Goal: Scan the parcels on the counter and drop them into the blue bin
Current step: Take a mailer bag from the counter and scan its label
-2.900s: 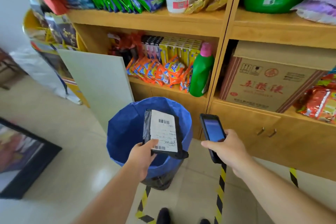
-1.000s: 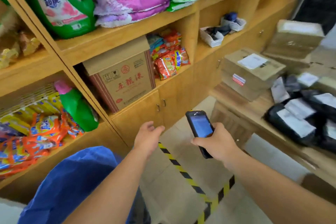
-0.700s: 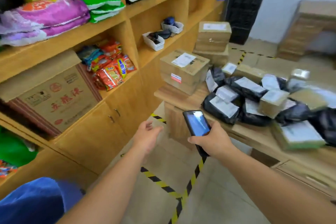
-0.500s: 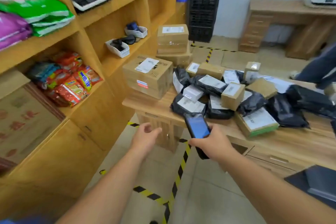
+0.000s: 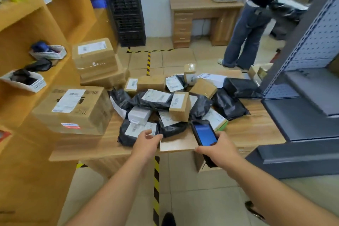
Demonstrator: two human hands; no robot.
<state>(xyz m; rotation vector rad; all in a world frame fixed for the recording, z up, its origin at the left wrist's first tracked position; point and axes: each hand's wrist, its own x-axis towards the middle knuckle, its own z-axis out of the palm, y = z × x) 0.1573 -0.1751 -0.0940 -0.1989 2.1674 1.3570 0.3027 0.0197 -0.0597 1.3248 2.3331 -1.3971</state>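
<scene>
— Why is your left hand (image 5: 146, 140) spread, holding nothing?

— It's reaching for the black poly mailer (image 5: 136, 134) just ahead of its fingers, at the bench (image 5: 256, 132) edge, long axis crosswise, label up.

— And the right hand (image 5: 217, 149)?

— Clasping the handheld scanner (image 5: 203, 136), screen toward you, tip toward the parcels.

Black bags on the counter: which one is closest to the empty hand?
The black plastic bag with a white label at the counter's near edge. The open left hand reaches right at it; the other black bags lie farther back in the pile.
</scene>
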